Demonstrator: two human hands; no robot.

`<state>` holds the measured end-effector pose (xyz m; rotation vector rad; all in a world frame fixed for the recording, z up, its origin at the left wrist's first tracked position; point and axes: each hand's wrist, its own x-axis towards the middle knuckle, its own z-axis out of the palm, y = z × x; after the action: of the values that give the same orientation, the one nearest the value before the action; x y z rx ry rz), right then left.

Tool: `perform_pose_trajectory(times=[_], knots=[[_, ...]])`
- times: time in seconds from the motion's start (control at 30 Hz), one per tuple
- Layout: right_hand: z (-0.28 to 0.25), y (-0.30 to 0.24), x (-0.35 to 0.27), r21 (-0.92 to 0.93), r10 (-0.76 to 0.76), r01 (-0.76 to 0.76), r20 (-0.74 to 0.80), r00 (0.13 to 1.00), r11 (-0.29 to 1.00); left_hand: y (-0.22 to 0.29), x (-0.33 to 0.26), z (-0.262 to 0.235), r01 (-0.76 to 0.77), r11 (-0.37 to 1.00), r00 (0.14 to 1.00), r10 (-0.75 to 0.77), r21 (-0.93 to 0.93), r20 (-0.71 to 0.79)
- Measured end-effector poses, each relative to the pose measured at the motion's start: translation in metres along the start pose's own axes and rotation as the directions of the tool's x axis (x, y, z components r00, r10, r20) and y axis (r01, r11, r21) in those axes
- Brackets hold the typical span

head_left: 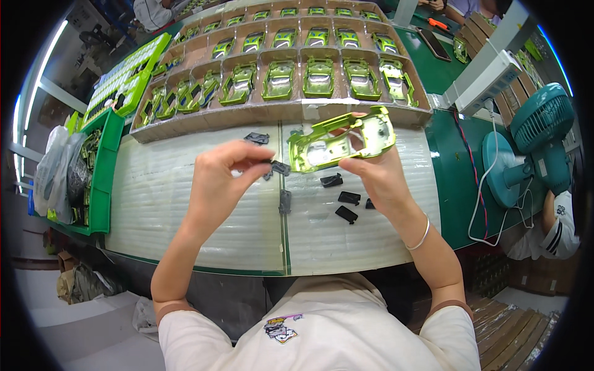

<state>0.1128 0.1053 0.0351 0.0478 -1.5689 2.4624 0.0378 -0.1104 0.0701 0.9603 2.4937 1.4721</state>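
Observation:
My right hand (382,179) grips a bright green toy car body shell (322,151), raised over the mat with its hollow inside showing. The thumb lies along its near edge and the other fingers are partly hidden behind it. Just left of the shell, my left hand (226,167) is closed in a pinch at a small black plastic part (280,167); the fingers cover some of it. More black parts lie on the white foam mat (192,204): one (257,138) beyond my left hand, one (284,201) on the middle seam, and several (349,198) below the shell.
A cardboard divided tray (365,111) of green car shells spans the far side. At left stand a green crate (110,179) with bagged parts and a light green rack (127,74). To the right are a teal fan (507,167), a power strip (486,80), cables and a phone (433,44).

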Motion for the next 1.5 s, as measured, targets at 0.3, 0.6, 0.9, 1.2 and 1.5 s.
perform_pose_trajectory(times=[0.3, 0.6, 0.9, 1.2, 1.5], knots=[[0.006, -0.001, -0.004, 0.083, 0.038, -0.034, -0.05, 0.998, 0.996, 0.03, 0.058, 0.054, -0.253, 0.966, 0.967, 0.252, 0.044, 0.038], [0.005, 0.001, -0.006, -0.012, 0.034, -0.035, -0.083, 0.996, 0.999, 0.029, 0.056, 0.059, -0.267, 0.962, 0.964, 0.268, 0.052, 0.001], [0.01, 0.003, -0.005, -0.053, 0.03, -0.034, -0.074, 0.997, 0.998, 0.022, 0.053, 0.058, -0.319, 0.947, 0.948, 0.319, 0.04, -0.012], [0.009, 0.004, -0.006, -0.154, 0.04, -0.053, -0.084, 0.996, 0.987, 0.017, 0.053, 0.063, -0.233, 0.965, 0.972, 0.227, -0.117, -0.067], [0.008, 0.009, -0.007, -0.215, -0.048, 0.034, -0.061, 0.997, 0.976, 0.027, 0.053, 0.061, -0.199, 0.97, 0.972, 0.213, 0.136, -0.098]])
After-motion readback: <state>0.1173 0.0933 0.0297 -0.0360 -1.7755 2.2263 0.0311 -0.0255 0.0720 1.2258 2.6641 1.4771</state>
